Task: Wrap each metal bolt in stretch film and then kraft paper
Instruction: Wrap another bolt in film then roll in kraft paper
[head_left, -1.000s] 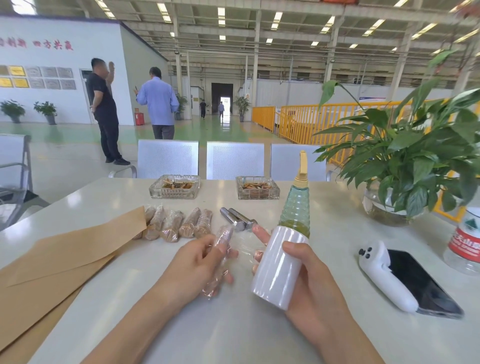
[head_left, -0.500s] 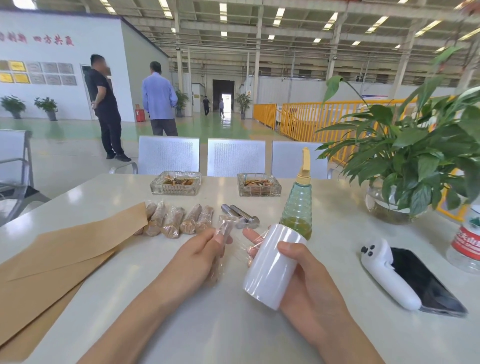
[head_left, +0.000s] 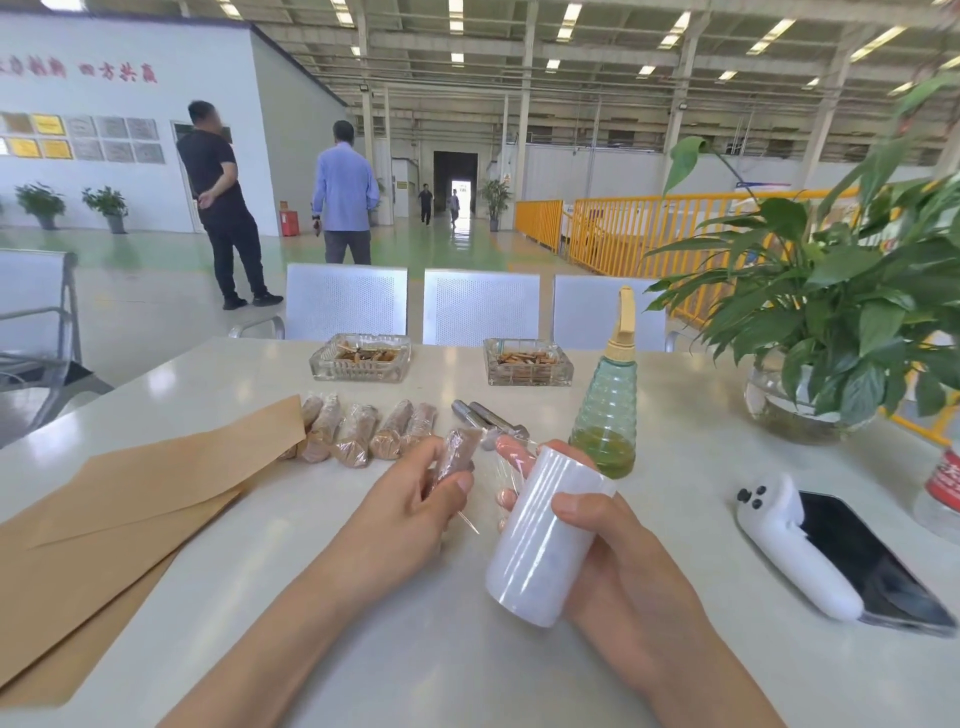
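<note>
Factory hall behind, pale table (head_left: 218, 395) in front of me. At far left lie kraft paper sheets (head_left: 130, 499), then a row of wrapped bolts (head_left: 358, 431) and two bare bolts (head_left: 485, 415). My left hand (head_left: 400, 514) pinches the current bolt (head_left: 457, 457), upright and filmed over. My right hand (head_left: 613, 551) grips the stretch film roll (head_left: 545, 535), a strand stretched between them. I judge the film stage nearly done; next I'd tear the film, then reach for paper.
</note>
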